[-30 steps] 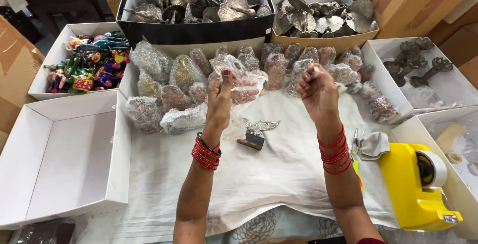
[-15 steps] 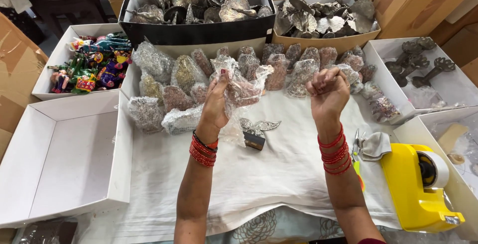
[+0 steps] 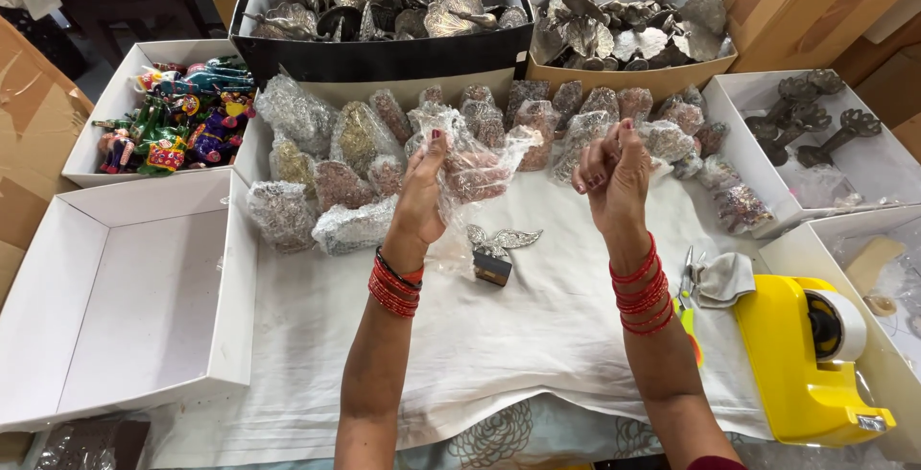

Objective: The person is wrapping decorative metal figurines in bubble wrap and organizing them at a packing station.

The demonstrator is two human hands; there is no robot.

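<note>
The left hand [image 3: 424,197] is lifting with fingers spread and the thumb pinching one edge of a clear plastic bag [image 3: 480,168]; the right hand [image 3: 612,175] is closing into a loose fist on the opposite edge; the bag is hanging between them above the white cloth [image 3: 537,336], over a small winged metal figurine [image 3: 497,247] standing on a dark base. To do this well, I judge, both edges are needing even tension so the mouth is opening wide and square over the figurine.

The large white box [image 3: 125,307] is lying open; the white tray [image 3: 110,105] is carrying colourful painted toys [image 3: 182,115]; the black box [image 3: 384,53] and the tan box [image 3: 624,77] are holding silvery metal pieces; the white box at right [image 3: 767,192] is holding dark metal stands [image 3: 811,129]; the yellow tape dispenser [image 3: 811,355] is sitting nearest.
</note>
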